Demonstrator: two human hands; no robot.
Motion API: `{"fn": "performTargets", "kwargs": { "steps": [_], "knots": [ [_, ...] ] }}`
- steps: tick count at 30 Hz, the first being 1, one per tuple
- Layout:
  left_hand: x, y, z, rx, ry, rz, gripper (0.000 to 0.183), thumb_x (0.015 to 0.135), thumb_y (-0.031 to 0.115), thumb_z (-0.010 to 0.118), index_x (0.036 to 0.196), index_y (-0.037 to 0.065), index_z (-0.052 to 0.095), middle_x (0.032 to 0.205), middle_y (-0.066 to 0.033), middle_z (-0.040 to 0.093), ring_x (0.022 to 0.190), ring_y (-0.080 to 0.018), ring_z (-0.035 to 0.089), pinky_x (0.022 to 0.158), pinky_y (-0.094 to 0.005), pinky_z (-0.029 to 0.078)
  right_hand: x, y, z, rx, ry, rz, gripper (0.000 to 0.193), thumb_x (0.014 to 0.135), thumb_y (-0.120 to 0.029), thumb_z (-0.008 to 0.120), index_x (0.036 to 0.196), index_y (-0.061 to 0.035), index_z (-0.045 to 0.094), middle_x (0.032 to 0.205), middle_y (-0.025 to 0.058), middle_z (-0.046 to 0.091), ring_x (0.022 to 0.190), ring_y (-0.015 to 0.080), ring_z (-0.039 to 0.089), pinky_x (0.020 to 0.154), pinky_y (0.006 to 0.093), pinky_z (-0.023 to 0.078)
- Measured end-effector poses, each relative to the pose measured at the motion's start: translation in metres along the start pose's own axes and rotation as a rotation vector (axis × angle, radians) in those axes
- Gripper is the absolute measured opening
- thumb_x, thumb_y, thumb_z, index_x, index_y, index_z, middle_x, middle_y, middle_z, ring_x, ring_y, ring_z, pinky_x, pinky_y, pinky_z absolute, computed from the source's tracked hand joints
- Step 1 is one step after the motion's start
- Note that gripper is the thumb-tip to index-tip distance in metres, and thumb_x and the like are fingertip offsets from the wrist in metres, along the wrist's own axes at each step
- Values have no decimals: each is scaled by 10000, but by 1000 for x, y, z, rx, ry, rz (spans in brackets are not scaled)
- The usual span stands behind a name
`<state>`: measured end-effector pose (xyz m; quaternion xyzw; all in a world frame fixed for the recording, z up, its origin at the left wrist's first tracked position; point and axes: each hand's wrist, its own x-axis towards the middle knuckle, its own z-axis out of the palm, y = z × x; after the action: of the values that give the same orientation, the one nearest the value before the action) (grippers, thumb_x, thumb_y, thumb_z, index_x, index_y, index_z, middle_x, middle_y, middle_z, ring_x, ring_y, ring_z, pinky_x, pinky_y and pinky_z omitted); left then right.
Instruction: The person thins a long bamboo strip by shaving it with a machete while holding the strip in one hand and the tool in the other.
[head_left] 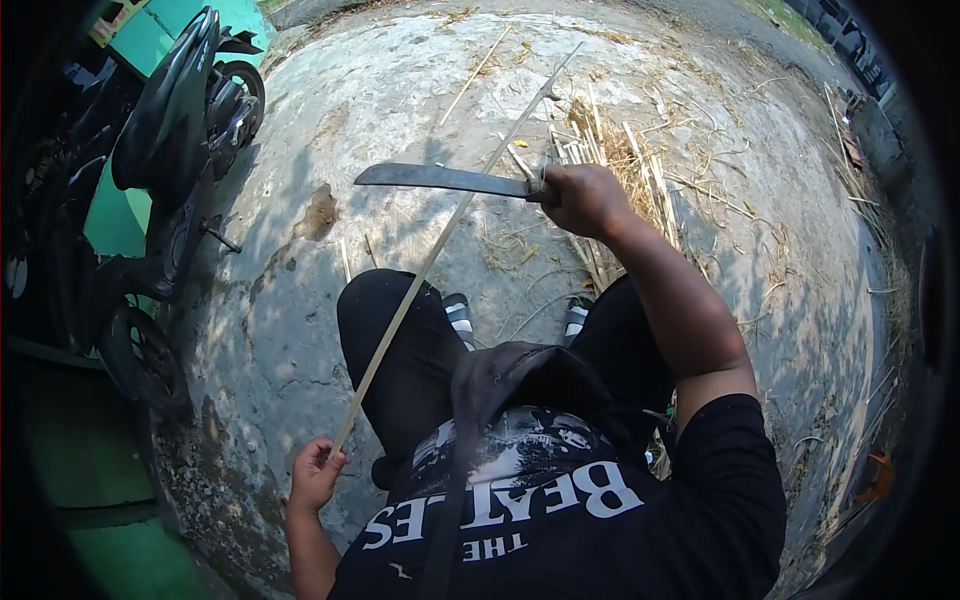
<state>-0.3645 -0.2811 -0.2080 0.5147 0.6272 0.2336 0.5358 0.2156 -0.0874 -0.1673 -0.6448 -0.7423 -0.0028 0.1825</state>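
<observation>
Head view. Clamped in the left grip (318,472), fingers closed round its near end: a long, slender pale stick (408,302). Running lengthwise from that grip, forward and slanting right, over the left knee (368,315), to a free tip ahead of both grips. Clamped in the right grip (585,200): the handle end of a machete (440,178). Pointing left from that grip, nearly crosswise to the stick. Seen at the crossing: machete blade in front of stick; contact impossible to tell. Nearer to this crossing: right grip, just to its right; left grip well back and to the left. Around the right grip: beneath and beyond, a pile of pale sticks and dry straw (622,150); ahead and left, a loose stick (476,75) on concrete ground (280,370). Ahead and left of the left grip: a dark motorcycle (165,150).
</observation>
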Motion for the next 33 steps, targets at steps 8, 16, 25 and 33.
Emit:
{"fn": "performTargets", "kwargs": {
  "steps": [8, 16, 25, 33],
  "knots": [
    [5, 63, 23, 357, 131, 78, 254, 1057, 252, 598, 1092, 11, 671, 765, -45, 641, 607, -120, 577, 586, -302, 469, -13, 26, -10, 43, -91, 299, 175, 897, -287, 696, 976, -132, 677, 880, 125, 719, 841, 347, 713, 765, 468, 559],
    [2, 15, 4, 728, 257, 344, 445, 1079, 361, 483, 831, 14, 610, 699, -199, 621, 665, -442, 610, 598, -491, 445, 7, 20, 18, -28, -40, 44, 152, 866, -260, 693, 925, -120, 687, 835, 135, 721, 823, 351, 719, 731, 480, 567],
    [-19, -12, -16, 783, 347, 276, 416, 1067, 318, 486, 802, 17, 596, 718, -198, 595, 725, -445, 596, 643, -529, 427, 30, 65, 41, 290, 69, 482, 355, 845, -302, 706, 1124, -83, 717, 989, 207, 743, 955, 394, 713, 849, 478, 561],
    [9, 69, 35, 974, 374, 503, 250, 961, 235, 629, 1091, 23, 607, 968, -200, 675, 909, -436, 644, 826, -497, 504, 28, 51, 45, 371, 120, 530, 369, 873, -356, 705, 1132, -94, 694, 977, 205, 743, 960, 401, 711, 847, 474, 558]
  ]
}}
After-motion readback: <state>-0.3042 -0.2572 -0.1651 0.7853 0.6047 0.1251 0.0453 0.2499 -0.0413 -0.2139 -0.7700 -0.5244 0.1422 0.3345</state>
